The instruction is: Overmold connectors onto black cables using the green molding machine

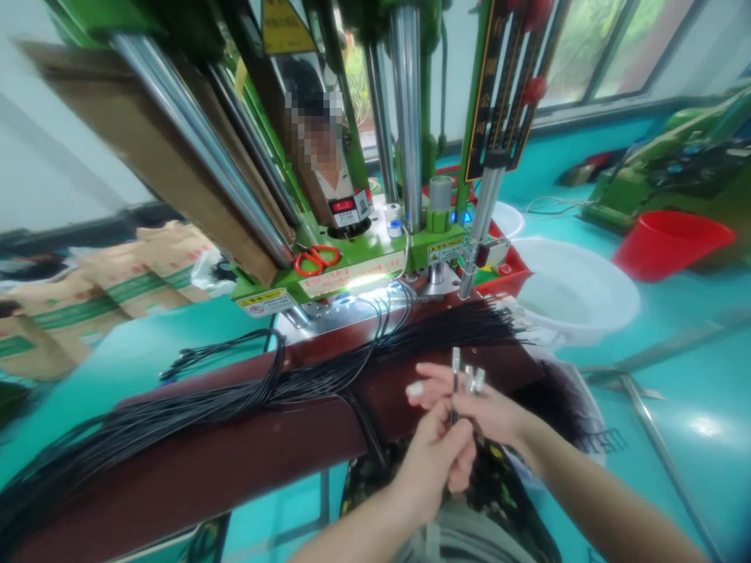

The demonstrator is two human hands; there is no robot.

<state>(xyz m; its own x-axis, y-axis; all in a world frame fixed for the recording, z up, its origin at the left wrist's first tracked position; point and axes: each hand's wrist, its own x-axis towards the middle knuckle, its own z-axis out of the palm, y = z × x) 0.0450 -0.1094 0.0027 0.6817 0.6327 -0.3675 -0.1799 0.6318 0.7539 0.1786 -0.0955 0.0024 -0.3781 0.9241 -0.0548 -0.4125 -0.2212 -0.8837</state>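
In front of my lap, my left hand (pixel 437 453) is closed with thumb and fingers pinching a thin dark cable end. Its silver metal connector (pixel 456 361) points upward. My right hand (pixel 490 410) lies against it from the right, its fingers reaching left past the cable end. Several small silver connectors (pixel 474 381) stick up from the right hand, seemingly held between its fingers; their lower ends are hidden. Beyond both hands, a long bundle of black cables (pixel 328 375) lies across a dark red bench (pixel 282 438).
A green press machine (pixel 375 262) with steel columns stands behind the bench, red-handled scissors (pixel 317 259) on its ledge. To the right are a white tub (pixel 578 293) and a red bucket (pixel 669 246) on the floor. Brown sacks (pixel 111 281) line the left side.
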